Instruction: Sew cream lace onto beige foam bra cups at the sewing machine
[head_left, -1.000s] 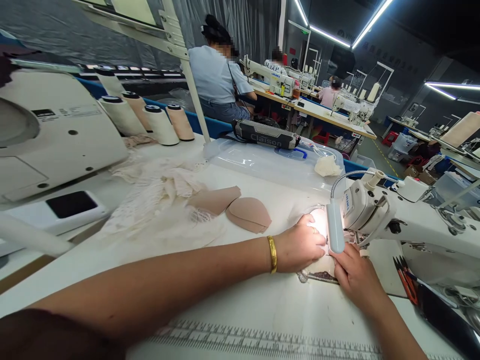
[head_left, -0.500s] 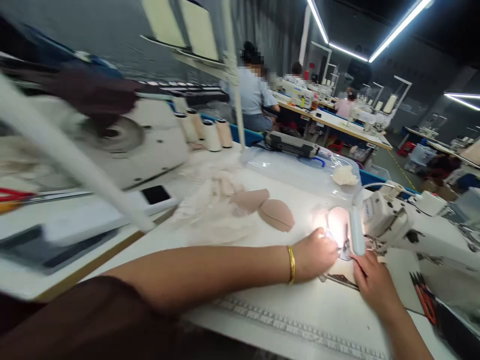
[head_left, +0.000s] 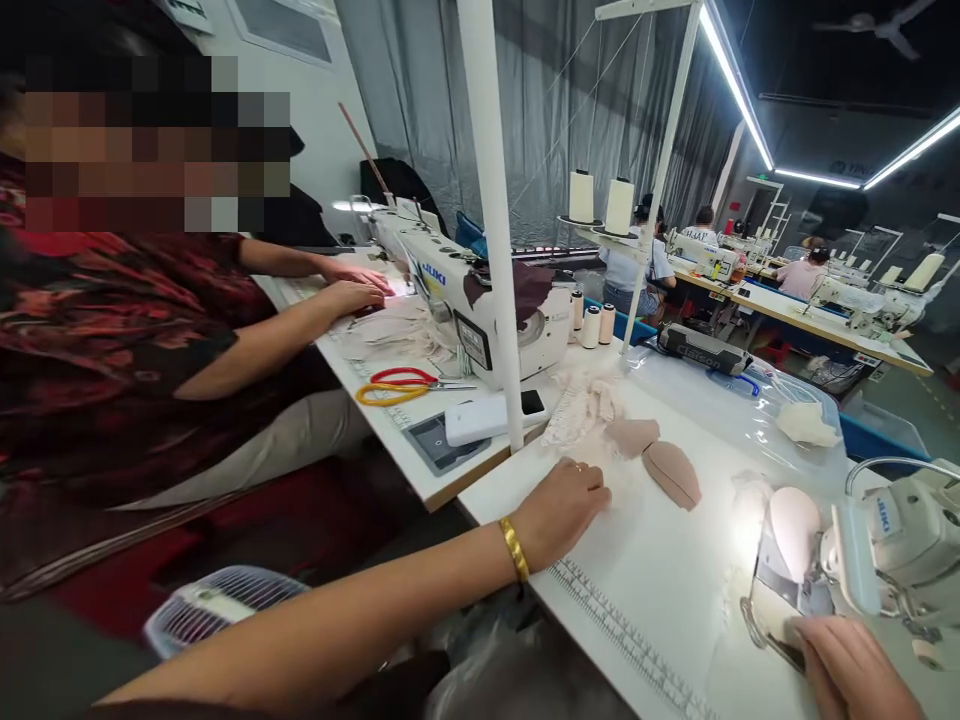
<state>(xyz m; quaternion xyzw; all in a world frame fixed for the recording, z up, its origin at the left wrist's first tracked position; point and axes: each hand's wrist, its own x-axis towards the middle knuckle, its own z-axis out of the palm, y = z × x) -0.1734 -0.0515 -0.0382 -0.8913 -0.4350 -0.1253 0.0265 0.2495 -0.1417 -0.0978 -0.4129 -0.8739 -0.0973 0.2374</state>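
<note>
My left hand (head_left: 562, 505), with a gold bangle and a ring, lies palm down on the white table (head_left: 660, 580), its fingers loosely bent and holding nothing. Just beyond its fingertips are two beige bra cups (head_left: 673, 472) and a heap of cream lace (head_left: 581, 405). My right hand (head_left: 855, 670) is at the bottom right corner. Its fingers rest flat by the pale fabric piece (head_left: 776, 610) that lies at the sewing machine (head_left: 904, 530). A pink cup (head_left: 793, 515) sits lit under the machine's lamp.
A person in a red patterned top sews at a second machine (head_left: 480, 310) on the left. Scissors (head_left: 397, 385) and a white phone (head_left: 487, 415) lie on that table. A white pole (head_left: 495, 250) stands between the tables. A clear plastic box (head_left: 750, 400) sits behind the cups.
My head has turned left, bringing the neighbouring person into view. My left hand has left the fabric at the needle and moved left toward the beige cups. My right hand stays by the machine.
</note>
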